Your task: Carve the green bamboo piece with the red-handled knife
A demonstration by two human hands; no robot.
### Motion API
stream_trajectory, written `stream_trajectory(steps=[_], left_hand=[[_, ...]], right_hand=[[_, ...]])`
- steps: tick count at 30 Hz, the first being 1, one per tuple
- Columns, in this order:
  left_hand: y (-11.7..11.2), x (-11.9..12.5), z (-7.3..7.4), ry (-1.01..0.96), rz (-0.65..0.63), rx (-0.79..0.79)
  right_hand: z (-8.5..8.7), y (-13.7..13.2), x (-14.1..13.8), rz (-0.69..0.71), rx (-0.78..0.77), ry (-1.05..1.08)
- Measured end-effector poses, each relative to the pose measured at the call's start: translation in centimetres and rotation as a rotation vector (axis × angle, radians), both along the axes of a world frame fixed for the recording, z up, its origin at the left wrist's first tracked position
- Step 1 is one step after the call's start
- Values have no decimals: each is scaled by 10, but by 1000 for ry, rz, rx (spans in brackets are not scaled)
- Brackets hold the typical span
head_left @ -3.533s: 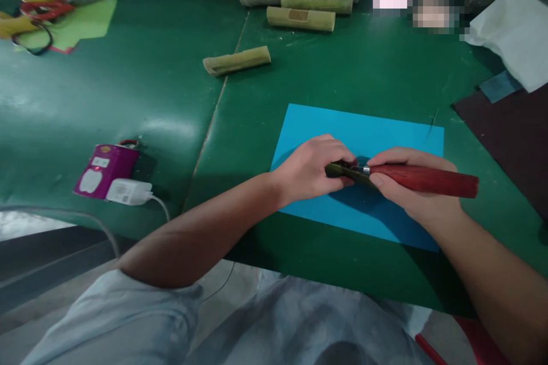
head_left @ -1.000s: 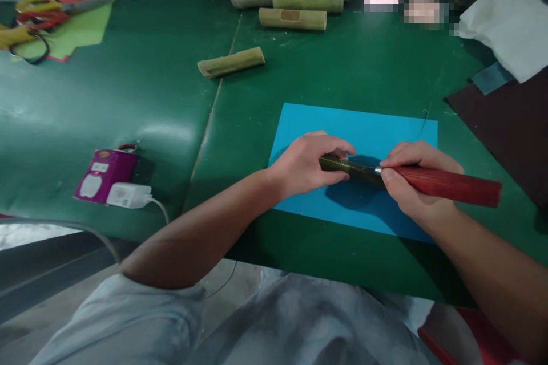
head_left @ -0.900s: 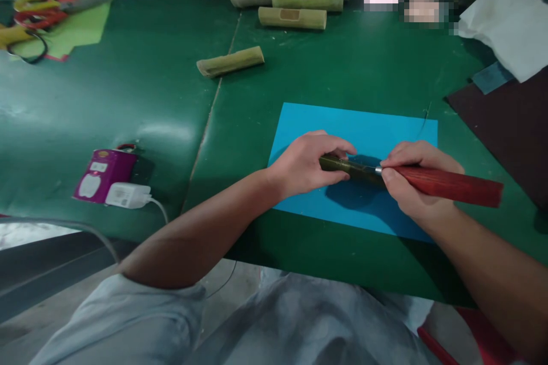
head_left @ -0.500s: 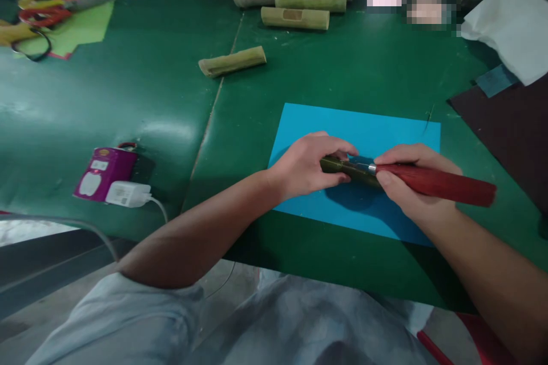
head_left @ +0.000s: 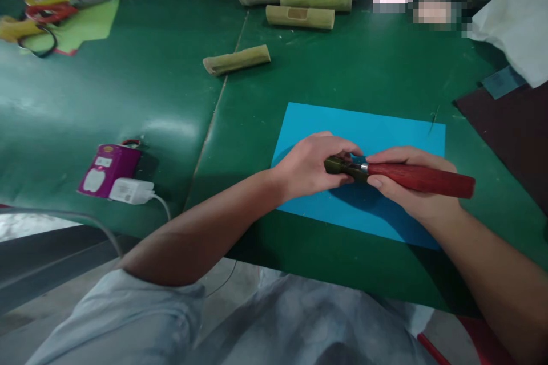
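Note:
A dark green bamboo piece [head_left: 342, 167] lies across a blue paper sheet [head_left: 385, 131] on the green table. My left hand [head_left: 310, 165] is closed round its left end and holds it down. My right hand [head_left: 406, 185] grips a carving knife with a long red wooden handle [head_left: 422, 178]. The knife's silver collar [head_left: 365, 168] sits right at the bamboo, close to my left fingertips. The blade itself is mostly hidden between the two hands.
Several pale bamboo tubes [head_left: 299, 16] lie at the far edge, one [head_left: 237, 60] nearer. Scissors and green paper [head_left: 40, 17] are far left. A purple box and white charger [head_left: 115, 174] with cable sit near the front edge. White cloth [head_left: 514, 28] and dark sheet [head_left: 509, 131] lie right.
The knife has slid leftward along the bamboo toward my left hand over the last second. My left hand keeps its hold in the same place.

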State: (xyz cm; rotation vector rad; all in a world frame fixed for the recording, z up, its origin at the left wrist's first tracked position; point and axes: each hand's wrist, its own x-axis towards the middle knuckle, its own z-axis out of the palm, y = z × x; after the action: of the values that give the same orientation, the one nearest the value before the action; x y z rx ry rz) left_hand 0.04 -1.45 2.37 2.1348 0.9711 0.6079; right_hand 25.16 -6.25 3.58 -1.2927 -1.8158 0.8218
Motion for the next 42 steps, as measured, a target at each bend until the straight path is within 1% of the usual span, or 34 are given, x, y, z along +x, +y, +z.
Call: stream_trajectory(steps=[5, 10, 12, 15, 18, 21, 27, 34, 39, 42], left_hand=[[0, 0, 0, 13, 17, -10], [0, 0, -1, -5, 21, -23], [0, 0, -1, -11, 28, -44], [-1, 0, -1, -20, 40, -67], [-1, 0, 0, -15, 43, -70], [-1, 0, 1, -2, 38, -68], [-1, 0, 0, -36, 25, -57], [-1, 0, 0, -28, 27, -55], [0, 0, -1, -11, 30, -64], [0, 0, -1, -3, 25, -53]], right_hand=[[-2, 0, -2, -41, 30, -8], [-16, 8, -2, -53, 193, -15], [-19, 10, -2, -66, 231, -21], [-18, 9, -1, -84, 199, 29], [-14, 6, 1, -62, 175, 123], [-14, 5, 2, -31, 202, 182], [-20, 6, 4, -36, 247, 167], [-21, 6, 4, -48, 254, 210], [-21, 5, 3, -67, 224, 256], [-16, 2, 1, -129, 173, 180]])
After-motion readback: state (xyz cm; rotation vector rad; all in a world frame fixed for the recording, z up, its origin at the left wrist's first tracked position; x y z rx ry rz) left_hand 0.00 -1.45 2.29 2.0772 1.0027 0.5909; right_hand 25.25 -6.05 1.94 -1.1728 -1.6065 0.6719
